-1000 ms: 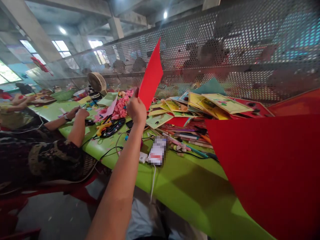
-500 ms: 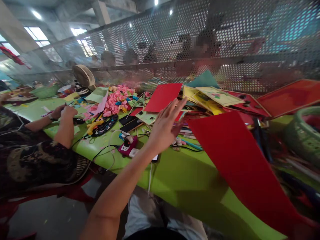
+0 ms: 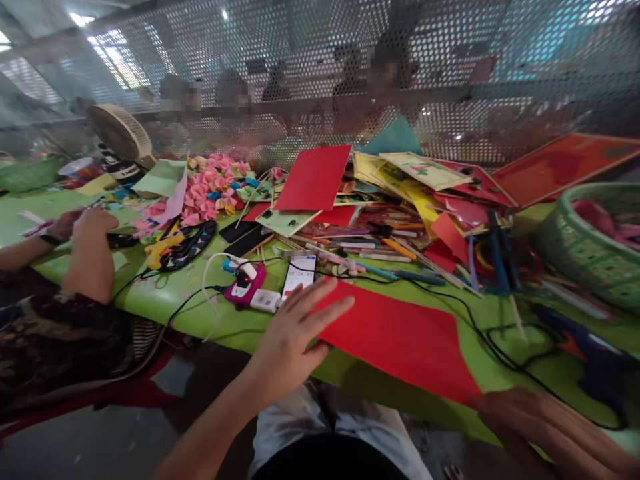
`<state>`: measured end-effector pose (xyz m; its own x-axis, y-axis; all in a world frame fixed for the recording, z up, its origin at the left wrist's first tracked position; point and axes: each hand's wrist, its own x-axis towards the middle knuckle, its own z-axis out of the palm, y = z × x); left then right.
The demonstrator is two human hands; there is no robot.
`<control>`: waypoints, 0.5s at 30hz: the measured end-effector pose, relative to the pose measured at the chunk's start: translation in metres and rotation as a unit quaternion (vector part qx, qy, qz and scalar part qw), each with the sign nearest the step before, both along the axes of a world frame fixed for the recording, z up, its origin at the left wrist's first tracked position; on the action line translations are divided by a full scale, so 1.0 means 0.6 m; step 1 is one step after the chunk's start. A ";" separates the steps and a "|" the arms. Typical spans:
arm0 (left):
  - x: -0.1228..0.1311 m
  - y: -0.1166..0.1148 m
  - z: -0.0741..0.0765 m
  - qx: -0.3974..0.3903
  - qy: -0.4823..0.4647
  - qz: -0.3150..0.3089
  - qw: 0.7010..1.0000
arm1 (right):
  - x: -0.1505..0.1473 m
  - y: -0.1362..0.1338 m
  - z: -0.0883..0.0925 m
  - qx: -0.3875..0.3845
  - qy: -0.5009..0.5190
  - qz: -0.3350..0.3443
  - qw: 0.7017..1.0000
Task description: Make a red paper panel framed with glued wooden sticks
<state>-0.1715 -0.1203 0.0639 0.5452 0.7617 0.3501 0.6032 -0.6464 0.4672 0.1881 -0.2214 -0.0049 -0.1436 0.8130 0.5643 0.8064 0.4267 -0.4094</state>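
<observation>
A red sheet of paper (image 3: 395, 333) lies low over the green table in front of me, its near edge close to the table's front. My right hand (image 3: 550, 420) pinches the sheet's near right corner. At the other end, my left hand (image 3: 300, 327) is open, fingers stretched and apart, over the sheet's left edge; whether it presses on the paper I cannot tell. Just beyond those fingers lies a phone (image 3: 299, 273) with a running timer. A second red sheet (image 3: 315, 179) rests on the heap behind.
A purple power strip (image 3: 243, 287) with plugs and cables sits left of the phone. Pens (image 3: 370, 247), scissors (image 3: 500, 253) and cards pile behind. At right are a green basket (image 3: 595, 247) and a glue gun (image 3: 595, 353). Another person's hands (image 3: 83, 230) work at left.
The red sheet has come down from a raised, slanting position to near the table. My left hand has moved down and back to its left end. My right hand has come into fuller view.
</observation>
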 end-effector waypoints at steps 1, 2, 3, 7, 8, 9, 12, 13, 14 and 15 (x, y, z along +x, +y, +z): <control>-0.001 -0.005 -0.005 -0.023 0.028 -0.020 0.999 | 0.006 -0.002 -0.001 -0.012 -0.012 0.007 1.000; -0.001 -0.010 -0.010 -0.047 0.052 -0.037 0.997 | 0.013 -0.003 -0.002 -0.026 -0.023 0.016 0.999; -0.002 -0.014 -0.015 -0.072 0.073 -0.050 0.993 | 0.019 -0.003 -0.002 -0.041 -0.033 0.026 0.998; -0.004 -0.021 -0.030 -0.159 0.129 -0.104 0.973 | 0.028 0.010 0.011 -0.052 -0.063 0.044 0.996; -0.004 -0.021 -0.033 -0.173 0.132 -0.115 0.969 | 0.027 0.014 0.016 -0.044 -0.073 0.051 0.995; -0.004 -0.021 -0.034 -0.182 0.130 -0.121 0.967 | 0.025 0.018 0.022 -0.037 -0.083 0.058 0.994; 0.003 -0.017 -0.039 -0.176 0.110 -0.107 0.972 | 0.021 0.028 0.036 -0.050 -0.111 0.083 0.989; 0.008 -0.015 -0.041 -0.167 0.106 -0.099 0.975 | 0.022 0.031 0.040 -0.063 -0.116 0.087 0.987; 0.013 -0.012 -0.043 -0.157 0.107 -0.092 0.977 | 0.023 0.034 0.044 -0.079 -0.118 0.084 0.986; 0.019 -0.010 -0.046 -0.146 0.110 -0.088 0.979 | 0.025 0.038 0.049 -0.098 -0.117 0.078 0.985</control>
<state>-0.1600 -0.1260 0.0362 0.7143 0.6998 -0.0099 0.6020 -0.6072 0.5185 0.2032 -0.1989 0.0243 -0.3824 0.8608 0.3359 0.8196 0.4838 -0.3069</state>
